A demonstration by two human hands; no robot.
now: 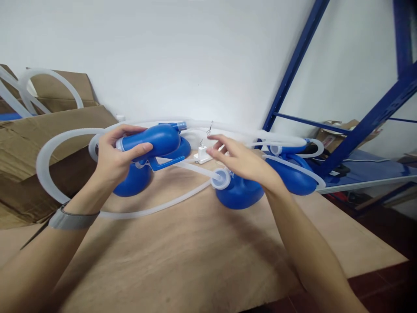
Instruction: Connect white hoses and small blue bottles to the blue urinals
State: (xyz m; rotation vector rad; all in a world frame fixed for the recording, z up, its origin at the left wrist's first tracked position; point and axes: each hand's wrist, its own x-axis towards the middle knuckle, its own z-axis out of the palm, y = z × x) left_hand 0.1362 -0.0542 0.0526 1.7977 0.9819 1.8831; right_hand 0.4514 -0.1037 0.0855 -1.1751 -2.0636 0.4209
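Observation:
My left hand (120, 150) is wrapped round a blue plastic bottle (158, 138), lifted above the table and lying sideways with a pale nozzle pointing right. My right hand (239, 156) has its thumb and fingers apart, near a small metal wire hook (209, 128) and a white plug-like block (202, 153). Whether a fingertip touches the hook is hard to tell. Below that hand rests a blue bottle (240, 193) with a translucent cap and hose. Another blue bottle (133, 180) stands beneath my left hand, partly hidden.
Translucent hoses (143, 214) loop over the wooden table (182, 256). More blue bottles (293, 174) lie at the right. Cardboard boxes (61, 126) stand at the left, and a blue metal shelf (358, 167) at the right. A white wall (182, 61) closes off the back.

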